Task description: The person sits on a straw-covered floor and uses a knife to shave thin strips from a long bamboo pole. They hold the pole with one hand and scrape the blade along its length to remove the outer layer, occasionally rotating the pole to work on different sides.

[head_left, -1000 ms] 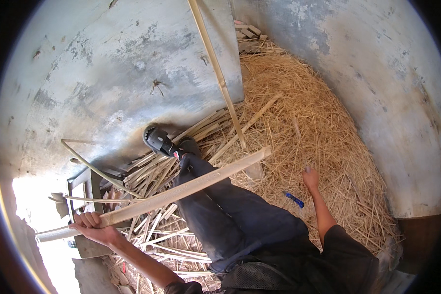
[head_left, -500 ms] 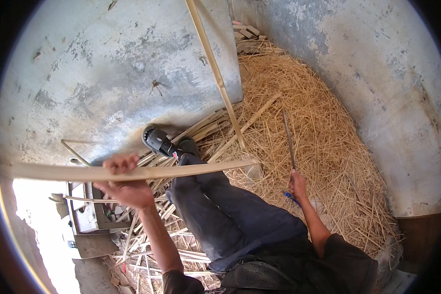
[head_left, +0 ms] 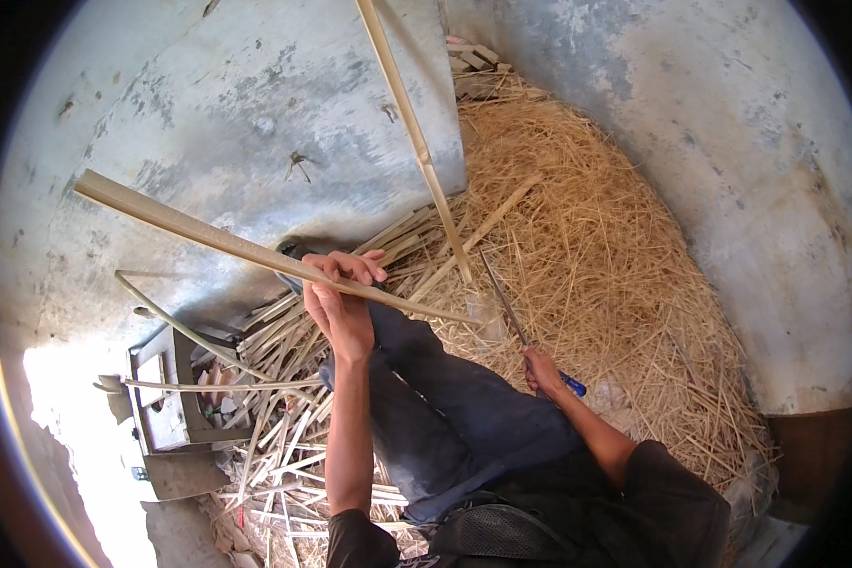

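The left hand [head_left: 341, 293] is closed around a long flat bamboo slat [head_left: 256, 251] that slants from far left down toward the middle, above the person's dark-trousered legs [head_left: 445, 407]. To the right, the right hand [head_left: 542, 369] grips a blue-handled blade [head_left: 506, 303] pointing away. Straw-like shavings [head_left: 596, 246] pile up on the right; split strips [head_left: 275, 417] lie near left. A bamboo pole [head_left: 412, 133] leans on the grey wall [head_left: 256, 114].

Left hand [head_left: 339, 295] raised and clenched; right hand [head_left: 542, 369] low, fisted.
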A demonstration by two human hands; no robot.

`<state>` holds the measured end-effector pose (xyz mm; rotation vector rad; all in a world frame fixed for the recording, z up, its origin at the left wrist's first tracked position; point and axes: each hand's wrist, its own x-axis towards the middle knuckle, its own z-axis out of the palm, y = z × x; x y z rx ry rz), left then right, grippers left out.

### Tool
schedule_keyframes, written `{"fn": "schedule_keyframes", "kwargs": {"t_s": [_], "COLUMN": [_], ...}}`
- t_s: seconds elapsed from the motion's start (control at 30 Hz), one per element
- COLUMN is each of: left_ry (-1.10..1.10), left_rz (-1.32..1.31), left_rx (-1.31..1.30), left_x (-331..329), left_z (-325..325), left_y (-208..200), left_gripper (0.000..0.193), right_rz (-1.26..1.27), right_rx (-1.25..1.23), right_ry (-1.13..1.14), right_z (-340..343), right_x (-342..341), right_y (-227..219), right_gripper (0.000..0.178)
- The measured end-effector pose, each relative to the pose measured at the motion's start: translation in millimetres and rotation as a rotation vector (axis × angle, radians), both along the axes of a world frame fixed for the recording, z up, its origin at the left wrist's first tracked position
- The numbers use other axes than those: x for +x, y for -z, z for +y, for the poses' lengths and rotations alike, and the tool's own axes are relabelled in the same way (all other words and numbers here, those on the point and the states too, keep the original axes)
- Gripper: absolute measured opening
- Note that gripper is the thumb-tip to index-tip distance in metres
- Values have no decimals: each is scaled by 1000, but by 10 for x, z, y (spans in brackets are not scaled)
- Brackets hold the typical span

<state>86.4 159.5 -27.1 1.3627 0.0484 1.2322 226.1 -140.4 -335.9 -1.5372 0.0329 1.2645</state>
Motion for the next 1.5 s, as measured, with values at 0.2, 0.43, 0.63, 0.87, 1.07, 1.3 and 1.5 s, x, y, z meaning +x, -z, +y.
{"fn": "schedule_keyframes", "kwargs": {"t_s": [0.2, 0.43, 0.63, 0.87, 1.07, 1.3, 1.5], "left_ry": [121, 42, 326, 343, 352, 239, 209], "left_rz": [-70, 54, 141, 134, 107, 120, 71], "left_rx": [24, -10, -107, -104, -116, -206, -267], "left_x": [150, 278, 167, 127, 105, -31, -255], "left_z": [28, 91, 253, 246, 233, 255, 434], "left_y": [-112, -119, -87, -89, -13, 20, 106], "left_gripper": [41, 39, 40, 43, 44, 41, 39], "right_rz": [-41, -7, -117, -125, -24, -24, -412], "right_rx": [11, -68, -259, -76, 112, -226, -61], "right_ry": [-56, -116, -78, 39, 18, 27, -62], "right_z": [81, 7, -29, -92, 116, 187, 127], "right_x": [54, -28, -14, 8, 48, -77, 34], "right_y": [132, 443, 688, 440, 511, 959, 1004], "right_gripper": [53, 58, 60, 57, 55, 59, 47]}}
